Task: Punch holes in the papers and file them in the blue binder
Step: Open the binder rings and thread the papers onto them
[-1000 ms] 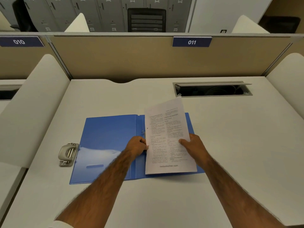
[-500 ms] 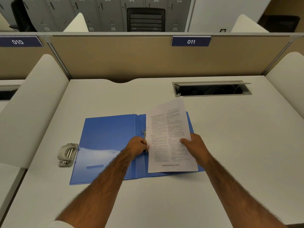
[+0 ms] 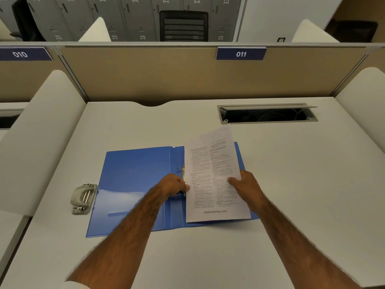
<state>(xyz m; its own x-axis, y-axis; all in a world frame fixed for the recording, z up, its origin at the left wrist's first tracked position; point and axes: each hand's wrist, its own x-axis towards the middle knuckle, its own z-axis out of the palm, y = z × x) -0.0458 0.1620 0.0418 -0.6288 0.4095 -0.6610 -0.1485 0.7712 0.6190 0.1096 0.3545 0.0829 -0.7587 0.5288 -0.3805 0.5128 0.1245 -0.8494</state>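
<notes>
The blue binder (image 3: pixel 135 180) lies open and flat on the white desk. Its metal rings (image 3: pixel 181 170) stand at the spine. A printed paper (image 3: pixel 212 180) is held over the binder's right half, its left edge beside the rings. My left hand (image 3: pixel 173 184) is curled at the rings and pinches the paper's left edge. My right hand (image 3: pixel 245 184) grips the paper's right edge, thumb on top. The grey hole punch (image 3: pixel 83 198) sits on the desk just left of the binder.
A cable tray opening (image 3: pixel 268 114) is sunk into the desk at the back right. White side dividers (image 3: pixel 37 138) flank the desk and a tan partition (image 3: pixel 166 76) closes the back.
The paper has shifted slightly to the right and lower over the binder's right half. Both hands keep their hold.
</notes>
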